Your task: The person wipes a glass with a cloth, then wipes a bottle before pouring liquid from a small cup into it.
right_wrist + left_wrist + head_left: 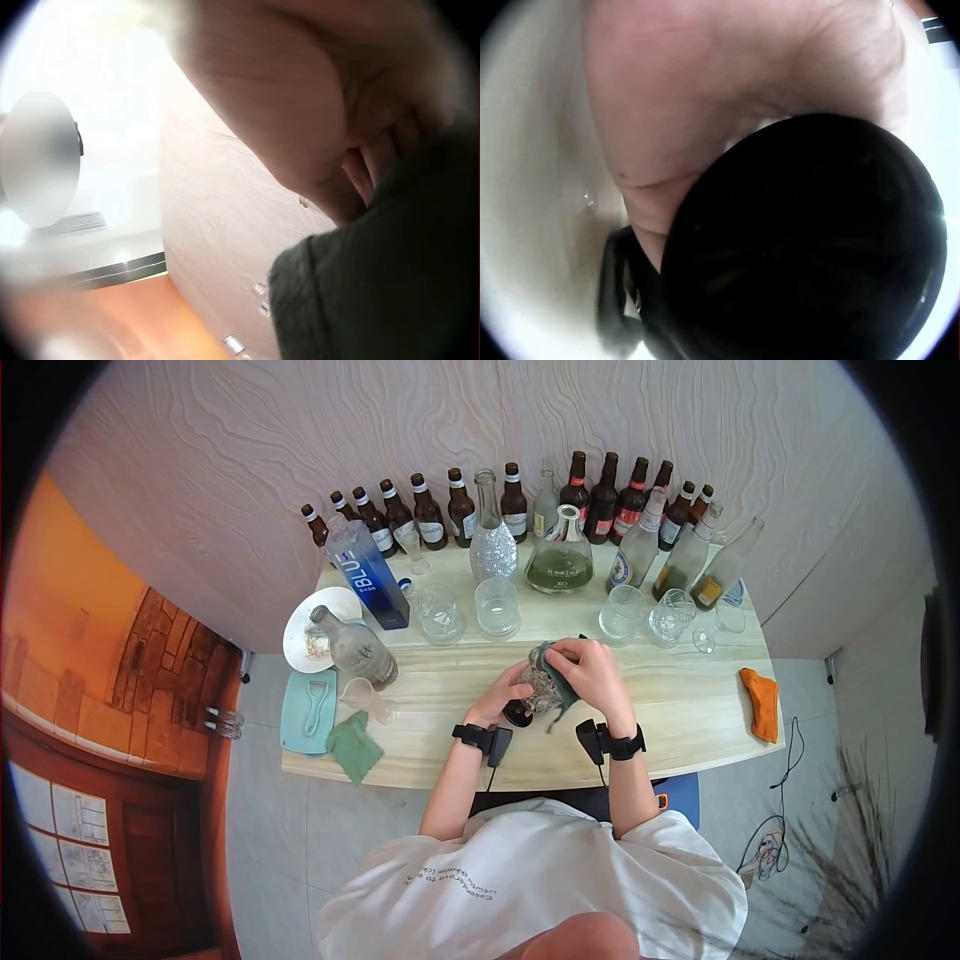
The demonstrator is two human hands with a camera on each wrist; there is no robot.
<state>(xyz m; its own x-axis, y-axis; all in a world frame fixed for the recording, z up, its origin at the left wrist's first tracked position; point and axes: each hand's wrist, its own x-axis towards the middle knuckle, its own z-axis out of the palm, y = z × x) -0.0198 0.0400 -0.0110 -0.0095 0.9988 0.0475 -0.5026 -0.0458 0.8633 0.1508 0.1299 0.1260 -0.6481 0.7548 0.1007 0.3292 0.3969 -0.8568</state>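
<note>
My left hand (496, 698) grips a patterned glass vessel (543, 690) near the front middle of the table. Its black round end (802, 240) fills much of the left wrist view, below the palm and thumb. My right hand (594, 674) pinches a dark green cloth (360, 292) against the vessel's far side. A corner of that cloth hangs down beside the glass in the head view. The cloth and fingers hide part of the vessel.
Several brown bottles (428, 512) line the wall. Nearer stand a blue bottle (372, 578), a green decanter (560, 565) and tumblers (498, 608). At left are a frosted bottle (362, 652), plate (345, 603), peeler (316, 705) and green cloth (354, 748); an orange cloth (762, 705) lies right.
</note>
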